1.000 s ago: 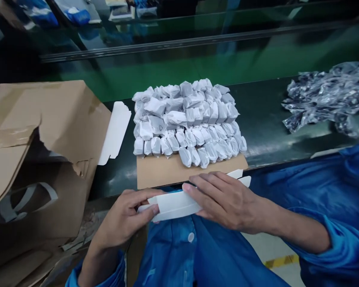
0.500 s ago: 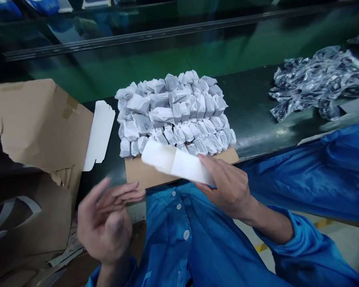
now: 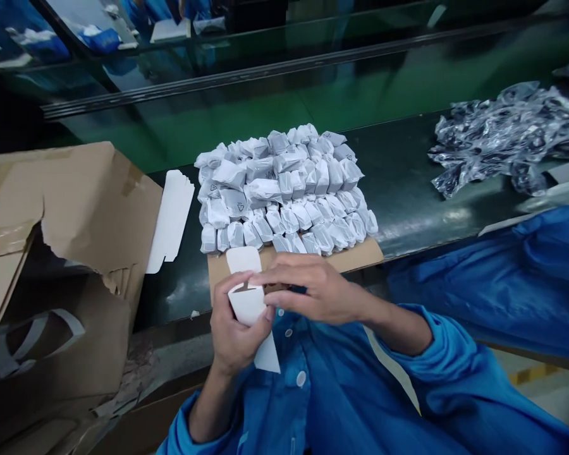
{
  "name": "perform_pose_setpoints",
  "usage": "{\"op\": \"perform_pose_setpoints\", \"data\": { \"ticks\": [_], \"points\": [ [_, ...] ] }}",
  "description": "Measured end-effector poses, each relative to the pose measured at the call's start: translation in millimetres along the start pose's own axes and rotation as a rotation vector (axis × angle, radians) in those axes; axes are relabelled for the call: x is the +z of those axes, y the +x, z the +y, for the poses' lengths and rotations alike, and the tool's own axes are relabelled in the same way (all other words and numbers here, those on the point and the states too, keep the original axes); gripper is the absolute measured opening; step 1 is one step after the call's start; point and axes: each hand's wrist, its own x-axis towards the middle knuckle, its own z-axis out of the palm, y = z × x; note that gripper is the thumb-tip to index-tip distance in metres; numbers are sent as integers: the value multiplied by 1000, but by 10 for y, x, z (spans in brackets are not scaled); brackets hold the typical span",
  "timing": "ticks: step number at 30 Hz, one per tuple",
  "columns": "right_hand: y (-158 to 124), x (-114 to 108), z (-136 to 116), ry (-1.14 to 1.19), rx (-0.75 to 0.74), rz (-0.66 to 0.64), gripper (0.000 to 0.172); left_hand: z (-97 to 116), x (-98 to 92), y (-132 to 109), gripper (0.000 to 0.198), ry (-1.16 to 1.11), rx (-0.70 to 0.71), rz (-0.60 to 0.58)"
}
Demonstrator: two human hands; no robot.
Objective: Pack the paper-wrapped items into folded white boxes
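A small white cardboard box (image 3: 249, 307) is upright near my chest, its top end open and one long flap raised toward the far side. My left hand (image 3: 234, 341) is wrapped round its body, with the thumb on the near side. From the right, my right hand (image 3: 315, 292) reaches to the open end, its fingertips gripping the edge by a side flap. Just beyond both hands, several rows of small items in white wrapping (image 3: 284, 189) are lined up on a brown cardboard sheet (image 3: 367, 253).
On the left stands a large torn carton (image 3: 90, 208), with flat white box blanks (image 3: 171, 218) leaning beside it. Clear plastic bags with dark items (image 3: 507, 139) are heaped on the green conveyor belt (image 3: 403, 183). A co-worker's blue sleeve (image 3: 526, 253) is at right.
The white box has gone from my right hand alone to an upright hold in my left. My left hand has closed round it, and my right fingers have shifted to its open end.
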Motion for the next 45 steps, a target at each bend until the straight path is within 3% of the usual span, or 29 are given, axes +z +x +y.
{"op": "perform_pose_setpoints", "data": {
  "ticks": [4, 6, 9, 12, 14, 16, 18, 23, 28, 30, 35, 38, 40, 41, 44, 45],
  "points": [
    [186, -117, 43, 295, 318, 168, 32, -53, -31, -75, 39, -192, -119, -247],
    [266, -113, 43, 440, 413, 83, 36, -57, -47, -72, 40, -152, -118, -292],
    [323, -46, 25, 541, 428, -78, 31, -36, -47, -33, 43, -30, -37, -259],
    [297, 28, -1, 539, 448, -65, 31, -16, -3, -10, 51, 27, 66, -153],
    [259, 63, -20, 496, 449, -19, 29, -11, 31, -12, 68, 14, 109, -80],
    [223, 84, -42, 432, 416, 16, 23, -5, 44, -16, 93, -15, 120, -62],
    [187, 102, -62, 367, 334, 30, 15, 3, 25, -13, 103, -1, 118, -113],
    [49, 218, -44, 137, 46, 72, 13, 15, -82, -3, 78, 82, 159, -230],
    [-158, 477, 54, -273, -188, 299, 10, -14, -130, -76, 73, 25, 135, -325],
    [-215, 565, 77, -362, -224, 324, 12, -29, -154, -100, 72, 38, 118, -362],
    [-242, 692, 103, -301, -151, 281, 22, -21, -271, -86, 71, 71, 127, -393],
    [-234, 705, 124, -369, -238, 301, 22, 2, -319, -87, 68, 89, 115, -411],
    [-248, 691, 122, -328, -222, 229, 24, 4, -303, -78, 59, 72, 53, -321],
    [-264, 685, 113, -275, -167, 193, 33, -4, -277, -61, 55, 33, 0, -202],
    [-335, 679, 65, -129, 127, -8, 79, -70, -176, 46, 44, -168, -185, 320],
    [-355, 672, 50, -101, 234, -83, 81, -101, -155, 88, 39, -223, -228, 435]
  ]
}}
